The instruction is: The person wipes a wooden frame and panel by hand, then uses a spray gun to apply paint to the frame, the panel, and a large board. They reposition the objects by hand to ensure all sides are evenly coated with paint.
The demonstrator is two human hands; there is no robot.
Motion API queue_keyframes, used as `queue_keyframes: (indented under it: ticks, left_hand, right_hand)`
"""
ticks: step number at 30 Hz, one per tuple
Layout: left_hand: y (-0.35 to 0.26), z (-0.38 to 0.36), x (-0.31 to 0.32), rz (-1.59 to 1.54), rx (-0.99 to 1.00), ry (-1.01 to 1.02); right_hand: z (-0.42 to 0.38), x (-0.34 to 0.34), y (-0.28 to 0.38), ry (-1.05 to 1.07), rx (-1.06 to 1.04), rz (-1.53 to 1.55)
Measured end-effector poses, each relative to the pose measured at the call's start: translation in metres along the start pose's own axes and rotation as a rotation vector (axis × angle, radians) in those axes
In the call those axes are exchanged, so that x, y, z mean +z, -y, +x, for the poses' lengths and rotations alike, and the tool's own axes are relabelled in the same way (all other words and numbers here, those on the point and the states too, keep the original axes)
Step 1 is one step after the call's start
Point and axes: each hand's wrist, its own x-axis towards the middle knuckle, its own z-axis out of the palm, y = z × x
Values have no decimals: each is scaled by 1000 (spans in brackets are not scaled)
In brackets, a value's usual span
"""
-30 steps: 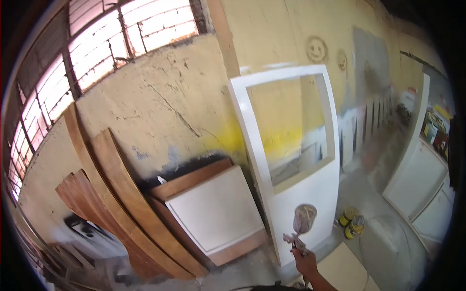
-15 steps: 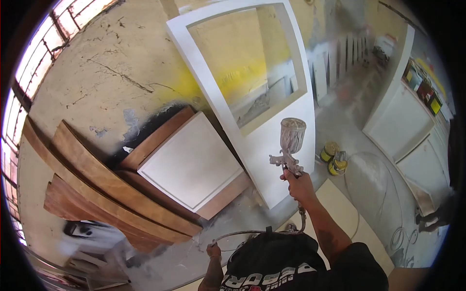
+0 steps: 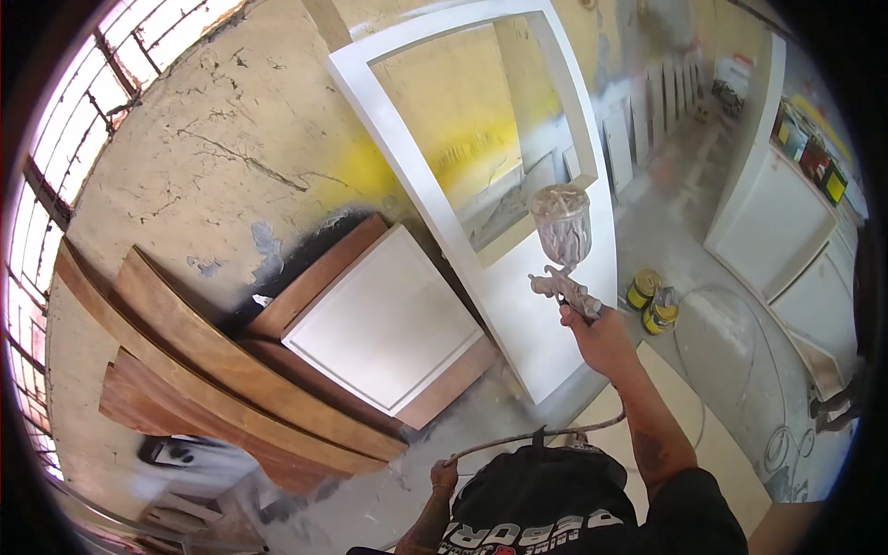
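Observation:
My right hand is closed around the handle of a spray gun. The paint-smeared gun carries a cup on top and is held before a tall white door frame with an open upper part. From the gun's handle a hose curves across the front of my body. Lower and to the left, my left hand is wrapped round that hose. Left of the door frame, a white panel with a grooved border leans on brown boards against the wall.
Curved brown wooden boards lean at the left. Two yellow-labelled cans stand on the floor right of the door frame. A thin hose lies coiled farther right, near white cabinet pieces. Beneath my right arm is a pale board.
My right hand has raised the spray gun a little, and its cup now sits higher before the door frame. My left hand has shifted right with the hose. The whole view has moved slightly.

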Motion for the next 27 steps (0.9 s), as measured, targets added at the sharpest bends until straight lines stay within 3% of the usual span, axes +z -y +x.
queue_keyframes:
  ticks: [6, 8, 14, 18, 21, 23, 27]
  left_hand:
    - [-10, 9, -10, -31, -21, 35]
    - [-4, 14, -11, -4, -11, 23]
    - [15, 13, -12, 5, -37, 22]
    - [19, 12, -16, 5, -68, 14]
    - [23, 13, -14, -24, -84, 27]
    - [28, 16, -13, -28, -95, 33]
    - [43, 19, -8, -33, -157, 53]
  right_hand:
    - [-1, -2, 19, -109, -106, 9]
    - [-2, 4, 14, -170, -166, 216]
    - [-20, -4, 23, -49, 20, 201]
    - [-28, 1, 35, -99, -67, 352]
    - [-31, 3, 40, -98, 5, 397]
    - [-31, 12, 34, -199, -33, 421]
    - [-36, 9, 30, -152, -17, 397]
